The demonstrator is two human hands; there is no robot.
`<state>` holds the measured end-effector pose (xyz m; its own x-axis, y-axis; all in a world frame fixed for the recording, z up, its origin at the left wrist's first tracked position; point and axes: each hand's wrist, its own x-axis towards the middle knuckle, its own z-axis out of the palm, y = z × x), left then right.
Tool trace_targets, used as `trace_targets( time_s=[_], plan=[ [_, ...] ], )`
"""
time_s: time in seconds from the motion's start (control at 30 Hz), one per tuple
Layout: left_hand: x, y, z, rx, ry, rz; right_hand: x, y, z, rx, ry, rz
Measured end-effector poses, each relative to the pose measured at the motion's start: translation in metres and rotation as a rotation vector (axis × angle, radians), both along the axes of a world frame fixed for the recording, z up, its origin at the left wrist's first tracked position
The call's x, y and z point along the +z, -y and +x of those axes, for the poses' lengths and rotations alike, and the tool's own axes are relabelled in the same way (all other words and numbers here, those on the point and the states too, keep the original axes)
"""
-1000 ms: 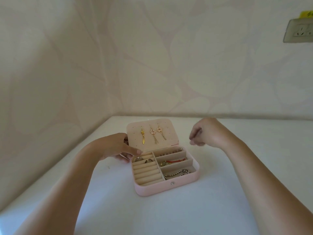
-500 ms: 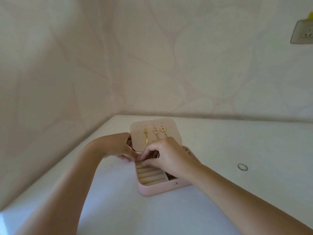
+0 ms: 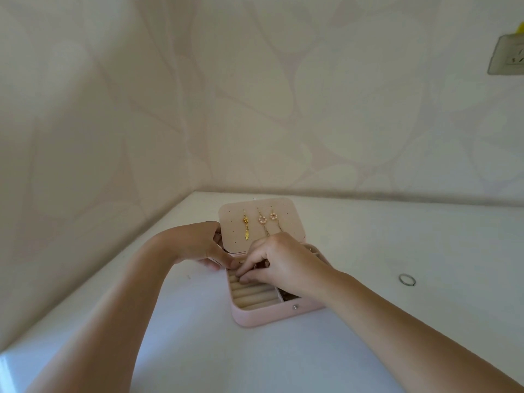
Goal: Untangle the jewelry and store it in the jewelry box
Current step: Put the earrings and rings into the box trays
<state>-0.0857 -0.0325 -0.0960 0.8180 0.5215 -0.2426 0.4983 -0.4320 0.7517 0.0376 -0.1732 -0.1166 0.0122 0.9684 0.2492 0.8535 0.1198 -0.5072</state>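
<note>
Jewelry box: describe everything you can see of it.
The jewelry box is a pink, rounded-corner case, open on the white table. Its raised lid, lined beige with pinholes, carries a gold leaf earring and two beaded hoop earrings. Beige ring rolls fill the left; a snap sits in front. The left hand grips its left edge; the right hand reaches inside.

Single head-worn view, looking forward and down, close over white table (image 3: 198, 350), facing corner walls

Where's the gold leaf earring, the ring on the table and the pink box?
gold leaf earring (image 3: 247, 235): head view, its leaf.
ring (image 3: 407, 285): head view, its near rim.
pink box (image 3: 263, 314): head view, its front wall.
</note>
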Motion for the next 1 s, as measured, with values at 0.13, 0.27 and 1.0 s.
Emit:
trace_targets(
  time_s=[0.13, 0.27, 1.0],
  plan=[
    [0.0, 0.0, 0.0, 0.004, 0.008, 0.0, 0.004, 0.002, 0.001, 0.018, 0.107, -0.052],
    [0.0, 0.0, 0.0, 0.007, 0.002, -0.003, 0.007, 0.005, 0.005, 0.016, 0.115, -0.095],
    [-0.001, -0.002, 0.001, 0.008, -0.014, -0.015, 0.001, -0.001, 0.043, -0.001, 0.03, 0.014]
  ],
)
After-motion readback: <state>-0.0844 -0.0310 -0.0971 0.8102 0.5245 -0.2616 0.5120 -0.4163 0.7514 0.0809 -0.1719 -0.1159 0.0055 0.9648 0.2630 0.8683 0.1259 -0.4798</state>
